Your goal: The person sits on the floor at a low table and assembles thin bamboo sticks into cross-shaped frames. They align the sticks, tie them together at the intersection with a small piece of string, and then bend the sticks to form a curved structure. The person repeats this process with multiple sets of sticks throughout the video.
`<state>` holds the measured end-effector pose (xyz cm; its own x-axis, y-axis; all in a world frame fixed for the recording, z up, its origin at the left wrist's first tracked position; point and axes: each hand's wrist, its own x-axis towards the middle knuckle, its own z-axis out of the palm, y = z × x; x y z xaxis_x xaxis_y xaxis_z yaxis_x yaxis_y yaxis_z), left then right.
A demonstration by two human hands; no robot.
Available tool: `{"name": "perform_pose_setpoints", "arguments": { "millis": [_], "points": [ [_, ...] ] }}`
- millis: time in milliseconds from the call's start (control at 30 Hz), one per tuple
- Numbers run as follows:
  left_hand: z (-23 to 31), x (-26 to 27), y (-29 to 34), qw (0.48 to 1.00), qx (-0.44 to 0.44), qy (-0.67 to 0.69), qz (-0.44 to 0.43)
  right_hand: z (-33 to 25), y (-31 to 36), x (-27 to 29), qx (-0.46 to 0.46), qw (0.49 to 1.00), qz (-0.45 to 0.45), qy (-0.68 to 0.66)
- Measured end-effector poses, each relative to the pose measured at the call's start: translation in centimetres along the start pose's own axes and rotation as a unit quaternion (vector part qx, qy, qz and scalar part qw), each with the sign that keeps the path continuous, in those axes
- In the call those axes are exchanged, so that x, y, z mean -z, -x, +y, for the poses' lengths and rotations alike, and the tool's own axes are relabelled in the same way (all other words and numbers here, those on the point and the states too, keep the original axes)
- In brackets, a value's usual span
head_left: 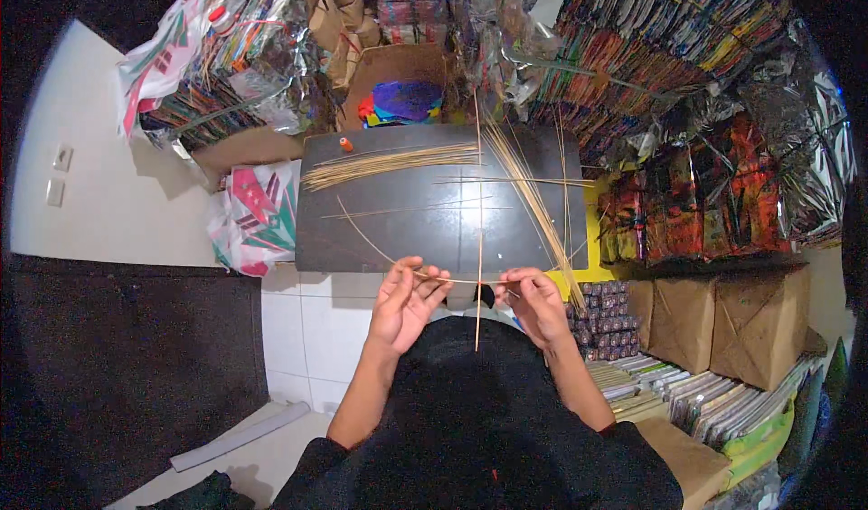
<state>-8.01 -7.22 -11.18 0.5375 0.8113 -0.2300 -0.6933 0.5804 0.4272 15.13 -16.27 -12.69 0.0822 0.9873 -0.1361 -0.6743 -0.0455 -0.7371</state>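
My left hand [407, 302] and my right hand [535, 304] are both closed on a thin bamboo stick [466, 280], bent into a shallow arc just off the table's near edge. Its ends curve upward and away on either side. A straight bamboo stick [479, 248] runs from the far side of the table toward my body, crossing the arc between my hands. Whether the two are joined I cannot tell. On the dark table [416, 239] lie a bundle of bamboo sticks [389, 165] at the left, another slanting bundle [533, 203] at the right, and several loose sticks.
A small orange-topped object [346, 144] stands at the table's far left. Beyond it, a cardboard box [398, 62] holds coloured sheets. Wrapped stacks [669, 31] crowd the back right, with brown paper parcels [755, 325] nearer. A white roll [240, 436] lies on the floor.
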Motion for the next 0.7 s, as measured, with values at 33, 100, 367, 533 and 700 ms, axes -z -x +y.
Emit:
{"name": "perform_pose_setpoints", "arguments": {
  "millis": [33,100,367,533,700],
  "points": [
    [0.1,0.0,-0.1,1.0,-0.001,-0.017,0.015,0.1,-0.2,0.0,-0.004,1.0,0.008,0.003],
    [0.3,-0.1,-0.2,0.999,-0.001,-0.034,0.027,0.0,-0.4,0.1,-0.018,1.0,0.016,0.007],
    [-0.3,0.7,0.7,0.996,0.001,-0.077,0.046,0.9,0.3,0.8,-0.027,0.998,0.031,0.042],
    [-0.6,1.8,1.8,0.999,0.029,-0.013,0.029,1.1,1.1,1.3,-0.04,0.997,0.024,0.06],
    [-0.7,2.6,2.1,0.997,0.052,0.06,0.006,0.7,1.2,1.5,-0.042,0.998,0.008,0.055]
  ]
}}
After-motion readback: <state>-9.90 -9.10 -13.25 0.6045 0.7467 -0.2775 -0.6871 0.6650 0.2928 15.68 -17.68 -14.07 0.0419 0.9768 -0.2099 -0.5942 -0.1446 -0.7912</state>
